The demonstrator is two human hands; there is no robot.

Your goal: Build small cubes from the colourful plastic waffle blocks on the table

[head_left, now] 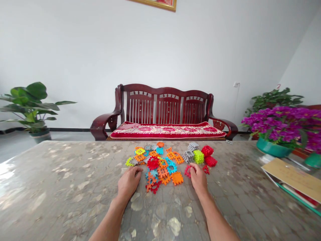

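My left hand (129, 182) rests on the table with its fingers curled in, just left of a loose pile of interlocking puzzle tiles. Nothing shows between those fingers. My right hand (199, 178) pinches a red puzzle tile (187, 171) with a hole in it, low over the table. Nearest my left hand in the pile lie orange, blue and red pieces, among them a plain orange tile (177, 178) and a blue ring-shaped tile (171, 166). Beyond my right hand sit stacks of tiles: grey (188, 156), lime green (198, 156) and red (207, 151). Another small red tile (206, 169) lies beside that hand.
A patterned cover lies over the table (75, 201). At right stand purple flowers in a green pot (273, 147), near a brown folder (296, 177) with papers. Behind the table is a wooden bench (167, 103); a potted plant (32, 107) stands at left.
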